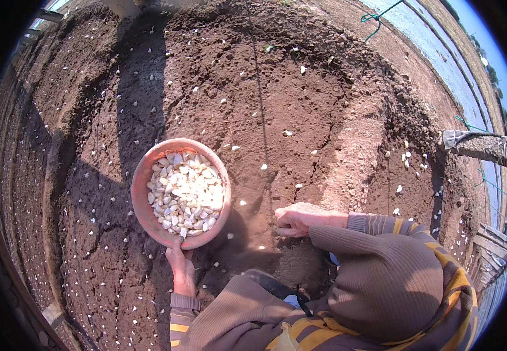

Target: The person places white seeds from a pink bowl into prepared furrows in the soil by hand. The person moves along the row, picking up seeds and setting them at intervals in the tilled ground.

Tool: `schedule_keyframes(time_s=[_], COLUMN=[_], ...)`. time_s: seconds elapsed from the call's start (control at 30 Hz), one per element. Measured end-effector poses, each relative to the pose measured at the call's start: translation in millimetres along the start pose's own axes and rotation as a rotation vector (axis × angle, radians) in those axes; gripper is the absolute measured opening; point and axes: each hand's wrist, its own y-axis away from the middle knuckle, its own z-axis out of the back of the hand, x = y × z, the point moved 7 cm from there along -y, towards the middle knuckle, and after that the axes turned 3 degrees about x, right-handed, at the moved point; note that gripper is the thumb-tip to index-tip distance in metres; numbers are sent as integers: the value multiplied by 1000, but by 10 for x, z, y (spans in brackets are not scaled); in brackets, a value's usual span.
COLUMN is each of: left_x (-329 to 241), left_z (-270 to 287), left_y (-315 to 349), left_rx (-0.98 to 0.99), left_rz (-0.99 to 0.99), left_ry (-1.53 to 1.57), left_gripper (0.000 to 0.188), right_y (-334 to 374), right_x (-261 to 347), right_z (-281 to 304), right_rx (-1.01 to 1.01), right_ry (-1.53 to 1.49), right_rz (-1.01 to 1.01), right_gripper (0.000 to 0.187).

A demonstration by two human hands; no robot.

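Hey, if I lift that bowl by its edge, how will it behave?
The bowl should feel stiff, since its round outline shows no sagging. It may tip toward its far side, as the left hand shows only at its near edge. Its cloves look loosely piled, so they could slide if it tilts.

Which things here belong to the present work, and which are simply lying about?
In use:
reddish bowl
pale cloves
brown soil
left hand, holding bowl
right hand, at soil

Apparently just around:
green cord, upper right
grey pole, right side
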Motion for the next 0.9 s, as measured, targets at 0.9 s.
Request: schedule_keyframes(time_s=[0.9], left_x=[-869], left_z=[-1438], left_y=[54], left_rx=[459], left_rz=[-508], left_ry=[-1311], left_gripper=[44], right_y=[278], right_x=[-407], right_z=[414], right_rx=[35], right_ry=[90], right_rz=[62], right_gripper=[28])
